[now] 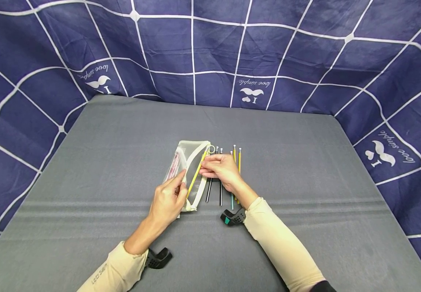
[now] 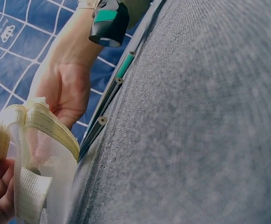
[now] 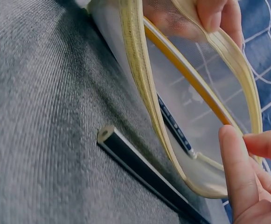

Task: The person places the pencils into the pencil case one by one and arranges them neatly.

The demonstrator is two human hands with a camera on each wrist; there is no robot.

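A pale mesh pencil case (image 1: 194, 147) with a cream zip lies unzipped on the grey surface. My left hand (image 1: 167, 198) grips the left edge of its opening and keeps it spread. With thumb and fingers, my right hand (image 1: 220, 168) pinches a yellow pencil (image 3: 186, 72) near its upper end. That pencil slants into the opening, its lower part between the case walls. A dark pencil (image 3: 175, 126) shows inside the case in the right wrist view. Reddish items show through the clear left side of the case.
Right of the case lie black pencils (image 1: 221, 194), a green pencil (image 1: 232, 202) and yellow pencils (image 1: 239, 160), partly under my right hand. A zip-pull ring (image 1: 212, 149) sits at the case's top corner. Blue checked cloth (image 1: 214, 48) hangs behind the grey surface (image 1: 287, 162).
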